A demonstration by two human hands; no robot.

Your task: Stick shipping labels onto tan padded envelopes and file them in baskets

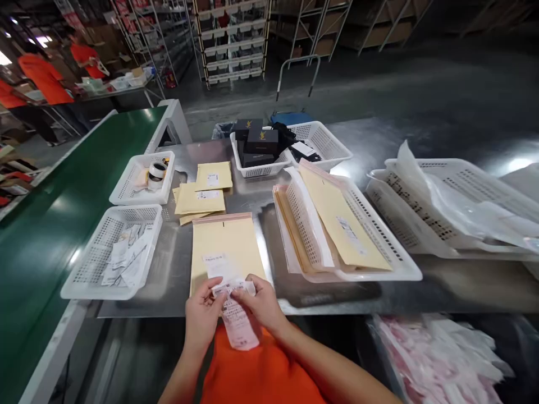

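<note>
Between my two hands, at the table's front edge, is a printed paper slip (239, 322). My left hand (205, 308) pinches its left side, and my right hand (261, 303) pinches its upper right side. Another part of printed white paper (219, 266) shows just above my fingers; whether it is joined to the slip I cannot tell. Beneath lies a large yellow padded envelope (225, 238) with a pinkish strip along its top. Smaller yellow envelopes (200, 203) lie in a loose pile behind it.
Left are a basket of papers (154, 235) and a basket with tape rolls (120, 196). A basket of envelopes (404, 264) stands right. Black boxes (261, 140) fill a basket at the back. A green conveyor (54, 207) runs along the left. People in orange stand far left.
</note>
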